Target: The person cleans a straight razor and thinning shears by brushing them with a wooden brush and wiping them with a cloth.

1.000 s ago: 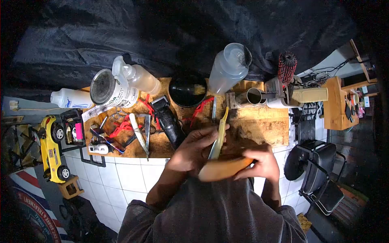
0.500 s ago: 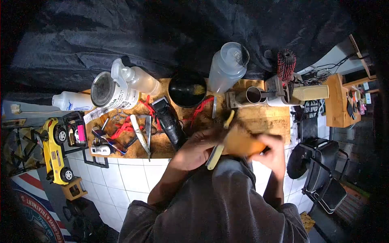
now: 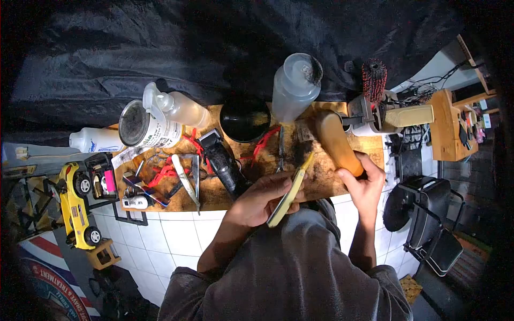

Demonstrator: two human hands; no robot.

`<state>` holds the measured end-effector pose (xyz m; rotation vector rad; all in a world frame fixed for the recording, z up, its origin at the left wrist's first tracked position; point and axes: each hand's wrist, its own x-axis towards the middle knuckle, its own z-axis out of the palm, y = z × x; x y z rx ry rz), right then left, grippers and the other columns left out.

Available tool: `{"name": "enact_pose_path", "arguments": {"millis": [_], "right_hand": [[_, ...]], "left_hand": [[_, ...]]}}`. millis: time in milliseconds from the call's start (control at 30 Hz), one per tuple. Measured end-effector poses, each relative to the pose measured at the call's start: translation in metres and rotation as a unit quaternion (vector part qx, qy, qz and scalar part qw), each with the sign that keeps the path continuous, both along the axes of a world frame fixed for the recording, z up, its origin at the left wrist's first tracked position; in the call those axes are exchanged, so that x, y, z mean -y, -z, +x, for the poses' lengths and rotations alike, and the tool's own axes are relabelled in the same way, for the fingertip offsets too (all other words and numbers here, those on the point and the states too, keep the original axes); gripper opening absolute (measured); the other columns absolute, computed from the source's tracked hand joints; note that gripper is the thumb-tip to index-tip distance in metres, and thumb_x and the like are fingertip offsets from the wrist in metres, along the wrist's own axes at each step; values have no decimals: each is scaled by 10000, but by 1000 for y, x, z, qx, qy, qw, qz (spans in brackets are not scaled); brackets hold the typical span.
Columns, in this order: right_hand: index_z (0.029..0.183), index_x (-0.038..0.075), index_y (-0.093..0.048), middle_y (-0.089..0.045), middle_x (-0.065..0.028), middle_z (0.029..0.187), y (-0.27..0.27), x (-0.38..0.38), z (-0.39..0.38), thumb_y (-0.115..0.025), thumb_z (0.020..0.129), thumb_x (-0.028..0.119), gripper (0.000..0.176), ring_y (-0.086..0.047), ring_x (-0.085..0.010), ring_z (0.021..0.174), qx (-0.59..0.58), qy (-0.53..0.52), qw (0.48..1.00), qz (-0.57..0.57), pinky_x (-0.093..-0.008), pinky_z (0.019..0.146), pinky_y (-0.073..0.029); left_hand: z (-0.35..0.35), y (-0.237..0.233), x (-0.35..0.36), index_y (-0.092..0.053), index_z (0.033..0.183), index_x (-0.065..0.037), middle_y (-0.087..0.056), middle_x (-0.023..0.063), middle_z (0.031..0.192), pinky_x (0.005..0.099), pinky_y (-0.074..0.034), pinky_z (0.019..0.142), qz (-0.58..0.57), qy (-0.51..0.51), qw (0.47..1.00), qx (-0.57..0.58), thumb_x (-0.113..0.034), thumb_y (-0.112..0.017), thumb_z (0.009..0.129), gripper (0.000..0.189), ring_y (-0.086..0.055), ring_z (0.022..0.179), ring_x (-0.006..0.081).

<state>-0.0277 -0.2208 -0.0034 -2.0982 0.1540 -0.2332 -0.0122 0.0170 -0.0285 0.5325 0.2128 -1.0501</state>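
My left hand (image 3: 266, 197) is closed around a pale yellow folding razor (image 3: 287, 198), whose narrow yellow end points up and to the right. My right hand (image 3: 365, 182) grips the lower end of an orange-brown brush (image 3: 338, 143); its blurred upper part tilts up and left over the wooden table (image 3: 369, 155). A gap separates the two held things. Left of my left hand lies a black hair clipper (image 3: 222, 165). Behind the hands are a black bowl (image 3: 244, 120) and a translucent bottle (image 3: 295, 88). A thin metal tool (image 3: 281, 150) lies between them.
Red clips (image 3: 167, 172), scissors and an open white-handled razor (image 3: 184, 181) lie at the left, near a large tub (image 3: 142, 125) and a spray bottle (image 3: 184, 108). A red-bristled round brush (image 3: 374, 80) stands at the right. Beyond are a yellow toy car (image 3: 76, 206) and a black chair (image 3: 428, 214).
The orange-brown brush has moved up and right, away from the razor, with my right hand. My left hand still holds the razor, slightly further right.
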Motion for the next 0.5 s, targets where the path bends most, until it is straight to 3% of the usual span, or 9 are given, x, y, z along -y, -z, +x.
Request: {"name": "enact_pose_path", "arguments": {"millis": [67, 167, 233, 267, 300, 367, 400, 433, 500], "right_hand": [[884, -7, -660, -663, -82, 752, -3, 5, -8, -840, 642, 221, 378, -618, -138, 675, -16, -77, 997, 10, -280, 638, -488], [850, 54, -680, -682, -94, 863, 9, 13, -35, -879, 528, 387, 504, -661, -232, 788, -124, -268, 954, -51, -379, 746, -497], [824, 90, -683, -686, -91, 889, -4, -11, -19, -875, 482, 464, 542, -660, -282, 832, 50, -366, 924, -98, -425, 786, -499], [795, 105, -676, -684, -87, 841, -5, -17, -19, -873, 495, 461, 505, -662, -279, 824, 55, -338, 933, -114, -403, 801, -505], [832, 43, -667, -669, -95, 805, -4, -13, -23, -906, 479, 363, 534, -666, -226, 756, -7, -319, 941, -112, -334, 725, -514], [848, 12, -663, -658, -95, 770, -2, -4, -20, -895, 522, 323, 507, -647, -187, 718, -152, -195, 963, -109, -301, 684, -501], [870, -16, -656, -648, -90, 750, -2, -1, -15, -872, 577, 274, 465, -618, -149, 692, -96, -160, 979, -80, -279, 662, -488], [827, 38, -655, -641, -99, 697, 7, -3, -11, -837, 652, 328, 384, -612, -188, 589, -18, -83, 995, -51, -309, 578, -493], [858, 20, -651, -648, -100, 707, 4, 2, -1, -829, 674, 278, 363, -620, -183, 611, 3, 0, 995, -97, -302, 597, -495]], "left_hand": [[1, 1, 3, -498, 1264, -29, -587, 62, 987, 270, -511, 783, 32, -29, 998, -54, -248, -521, 953, 381, -595, 856, 138], [7, 4, 5, -478, 1301, -39, -589, 66, 972, 260, -509, 776, 56, -55, 997, -22, -252, -505, 962, 401, -584, 853, 131], [7, 20, 7, -469, 1316, -48, -608, 55, 974, 266, -486, 834, 27, -54, 998, 7, -273, -497, 965, 418, -589, 922, 120], [6, 27, 6, -467, 1317, -44, -608, 58, 978, 273, -485, 843, 15, -45, 999, 15, -267, -498, 965, 418, -590, 926, 123], [8, 25, 9, -465, 1317, -41, -609, 61, 982, 280, -484, 852, 3, -36, 999, 22, -262, -499, 964, 418, -592, 929, 126], [-5, 8, 13, -478, 1297, -37, -607, 68, 974, 283, -495, 842, 73, -117, 990, -40, -246, -511, 957, 401, -598, 900, 133], [-3, 13, 10, -504, 1251, -30, -610, 76, 1001, 292, -504, 847, 23, -75, 997, 5, -200, -534, 944, 353, -606, 894, 145], [-4, 14, 7, -504, 1251, -30, -610, 76, 1001, 292, -504, 847, 23, -77, 997, 7, -200, -534, 944, 353, -606, 894, 145], [-4, 8, 6, -528, 1199, -27, -610, 87, 1041, 298, -502, 865, -22, -59, 998, -27, -148, -558, 927, 299, -610, 916, 159]]}}
